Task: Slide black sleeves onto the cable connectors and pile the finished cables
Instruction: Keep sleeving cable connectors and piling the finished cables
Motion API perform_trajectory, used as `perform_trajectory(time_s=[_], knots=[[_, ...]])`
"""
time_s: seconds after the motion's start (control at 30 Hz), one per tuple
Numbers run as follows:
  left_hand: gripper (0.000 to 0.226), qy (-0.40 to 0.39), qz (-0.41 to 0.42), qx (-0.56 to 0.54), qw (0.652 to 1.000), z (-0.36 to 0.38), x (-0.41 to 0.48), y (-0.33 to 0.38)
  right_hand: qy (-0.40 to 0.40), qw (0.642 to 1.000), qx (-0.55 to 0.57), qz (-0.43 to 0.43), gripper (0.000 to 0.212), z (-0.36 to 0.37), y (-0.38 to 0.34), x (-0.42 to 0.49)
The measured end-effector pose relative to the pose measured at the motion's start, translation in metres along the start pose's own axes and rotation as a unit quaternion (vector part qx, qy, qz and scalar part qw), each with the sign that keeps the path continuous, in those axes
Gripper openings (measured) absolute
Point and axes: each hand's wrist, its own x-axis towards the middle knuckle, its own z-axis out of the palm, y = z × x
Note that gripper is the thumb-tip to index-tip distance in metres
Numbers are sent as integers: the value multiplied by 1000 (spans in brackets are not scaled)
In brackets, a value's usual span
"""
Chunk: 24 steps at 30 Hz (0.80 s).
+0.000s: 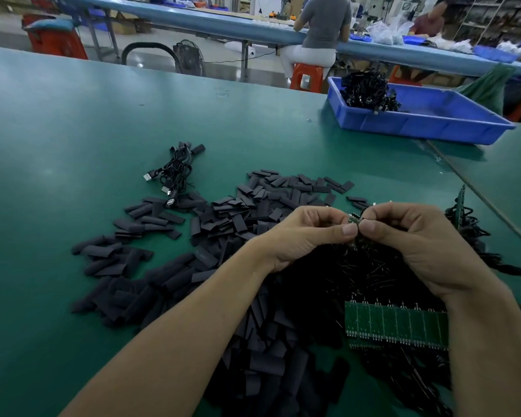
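My left hand (307, 233) and my right hand (409, 236) meet above the green table (73, 145), thumbs tip to tip, pinching a small connector board (354, 219) between them. Loose black sleeves (238, 206) lie scattered in a wide heap to the left and under my forearms. A tangle of black cables (358, 272) sits beneath my hands. A small pile of cables with sleeves and USB plugs (175, 171) lies further out on the left.
A green panel of joined circuit boards (396, 325) lies near my right forearm; another stands on edge at right (460, 206). A blue tray (427, 121) holding black cables stands at the far right. People sit at a bench beyond the table.
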Motion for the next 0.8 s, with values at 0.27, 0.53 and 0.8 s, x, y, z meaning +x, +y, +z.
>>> perform_trajectory(time_s=[0.27,0.53,0.8], knots=[[7,183,113,-106,971,-4,-7,9,221,962,-156,-29,15,6,-3,1],[19,377,385,222,813,-38,-55,65,86,891,-442,60,22,32,-32,-14],[40,322,148,645,677,-62,-92,41,33,857,-505,-96,25,106,-27,-5]])
